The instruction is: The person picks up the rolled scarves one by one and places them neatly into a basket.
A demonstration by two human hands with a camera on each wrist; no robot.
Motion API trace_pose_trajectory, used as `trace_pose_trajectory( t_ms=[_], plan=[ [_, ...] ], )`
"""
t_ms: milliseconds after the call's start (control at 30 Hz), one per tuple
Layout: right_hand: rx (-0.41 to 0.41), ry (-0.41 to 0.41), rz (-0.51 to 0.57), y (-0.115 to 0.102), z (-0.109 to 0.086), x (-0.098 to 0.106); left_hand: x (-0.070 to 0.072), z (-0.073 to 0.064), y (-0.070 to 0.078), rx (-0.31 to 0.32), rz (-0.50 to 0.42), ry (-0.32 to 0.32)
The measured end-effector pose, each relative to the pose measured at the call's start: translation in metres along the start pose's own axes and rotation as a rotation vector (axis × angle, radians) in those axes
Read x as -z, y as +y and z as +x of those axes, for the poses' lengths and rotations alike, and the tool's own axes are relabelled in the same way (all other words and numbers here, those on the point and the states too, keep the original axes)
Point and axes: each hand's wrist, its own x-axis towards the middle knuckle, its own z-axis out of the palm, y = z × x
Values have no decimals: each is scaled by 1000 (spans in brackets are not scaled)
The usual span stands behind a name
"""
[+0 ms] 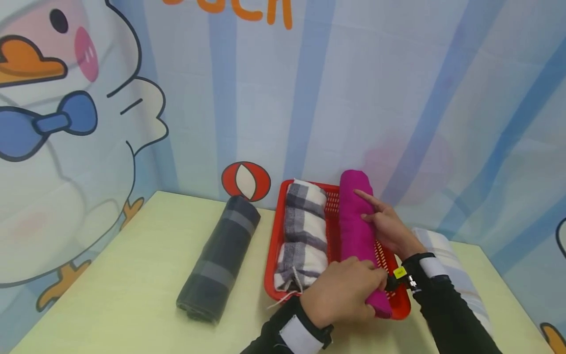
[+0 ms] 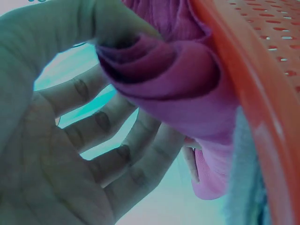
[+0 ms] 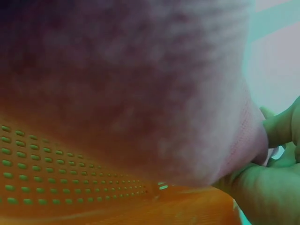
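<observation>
A rolled magenta cloth [image 1: 357,221] lies lengthwise in the right side of a red perforated basket [image 1: 269,255], its far end over the back rim. My left hand [image 1: 345,290] grips its near end; in the left wrist view the thumb is at the open folds and the fingers curl below the roll [image 2: 187,103]. Farther up, my right hand [image 1: 389,228] holds the roll's right side, index finger laid across the top. Cloth close to the lens covers much of the right wrist view. Beside it in the basket sits a rolled grey-and-white checked cloth [image 1: 305,231].
A dark grey rolled cloth [image 1: 221,260] with lighter bands lies on the pale yellow table [image 1: 128,275], left of the basket. A folded pale striped cloth [image 1: 455,275] lies to the right, partly behind my right forearm. A printed curtain [image 1: 376,88] hangs behind the table.
</observation>
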Motion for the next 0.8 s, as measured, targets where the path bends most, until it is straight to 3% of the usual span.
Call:
trace_pose_trajectory(
  t_ms=[467,800],
  plan=[
    [-75,13,-84,8,4,-5,-1,0,-3,13,-62,-29],
    [-54,-11,-142,10,10,-9,-3,0,-5,14,-36,-10]
  ],
)
